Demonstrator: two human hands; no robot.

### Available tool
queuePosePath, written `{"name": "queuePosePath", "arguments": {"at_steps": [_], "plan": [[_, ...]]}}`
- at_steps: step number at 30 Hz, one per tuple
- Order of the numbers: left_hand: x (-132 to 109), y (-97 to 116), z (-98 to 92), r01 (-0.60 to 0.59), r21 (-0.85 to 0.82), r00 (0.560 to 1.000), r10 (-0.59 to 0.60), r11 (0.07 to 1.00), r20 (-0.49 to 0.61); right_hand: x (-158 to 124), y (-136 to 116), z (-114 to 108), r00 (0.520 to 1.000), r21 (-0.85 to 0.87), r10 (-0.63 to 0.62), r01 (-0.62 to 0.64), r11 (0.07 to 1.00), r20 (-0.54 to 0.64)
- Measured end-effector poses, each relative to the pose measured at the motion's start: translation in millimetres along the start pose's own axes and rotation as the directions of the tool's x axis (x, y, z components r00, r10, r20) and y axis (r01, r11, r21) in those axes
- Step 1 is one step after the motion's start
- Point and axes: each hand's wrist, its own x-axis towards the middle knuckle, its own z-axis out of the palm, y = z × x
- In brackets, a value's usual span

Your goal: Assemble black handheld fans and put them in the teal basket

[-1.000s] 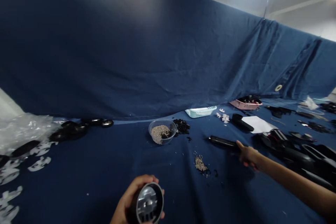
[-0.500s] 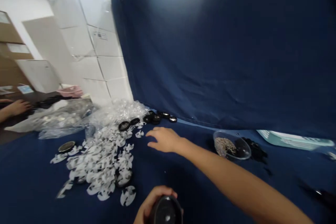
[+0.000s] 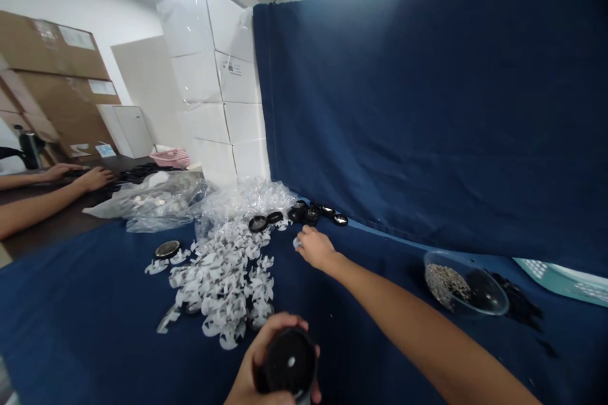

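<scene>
My left hand is wrapped round a black round cup-like part at the bottom middle; its hollow top faces me, with a small light spot inside. Further out, my right hand has its fingers closed on a white plastic piece, of which only an edge shows past the fingertips. To its left spreads a heap of flat, notched white plastic pieces. Just behind my right hand lie several black rings or caps, some with shiny faces.
Clear plastic bags lie behind the heap, near stacked white boxes. On the right are a clear bowl of small grains and a teal basket. Another person's hands rest over a dark table at left.
My right hand has gone from spread fingers to closed on a loose white plastic piece. The view has swung left, and the black part in my left hand shows more of its hollow top.
</scene>
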Motion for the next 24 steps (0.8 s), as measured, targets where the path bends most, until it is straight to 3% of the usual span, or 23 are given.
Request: {"name": "queuePosePath", "arguments": {"at_steps": [3,7,11,14,17,21,24], "plan": [[0.4,2.8,23.9,-0.016,-0.021,1.000,0.016,1.000,0.026,-26.4,15.8,-1.9,0.997,0.070,0.063,-0.059,0.996,-0.052],[-1.1,-0.4,52.5,-0.175,-0.012,0.977,0.175,0.984,0.124,-55.7,25.5,-11.6,0.992,0.263,0.107,-0.085,0.961,-0.073],[-1.7,-2.1,72.7,-0.235,0.054,0.949,0.218,0.970,0.227,-90.9,25.7,-30.0,0.980,0.540,0.178,-0.103,0.835,-0.088],[1.2,-1.1,83.4,-0.228,0.111,0.938,0.188,0.967,0.292,-132.4,28.3,-53.1,0.969,0.758,0.243,-0.136,0.638,-0.031],[7.3,-2.9,93.8,-0.238,0.103,0.924,0.192,0.966,0.331,-186.0,35.2,-81.3,0.959,0.918,0.278,-0.163,0.361,0.061],[18.6,-13.6,109.6,-0.181,0.064,0.920,0.146,0.981,0.363,-259.5,43.6,-111.5,0.929,0.986,0.343,-0.162,0.041,0.138],[29.0,-26.2,123.1,-0.137,0.005,0.903,0.123,0.991,0.411,-304.5,42.9,-127.7,0.893,0.983,0.413,-0.145,-0.108,0.177]]}}
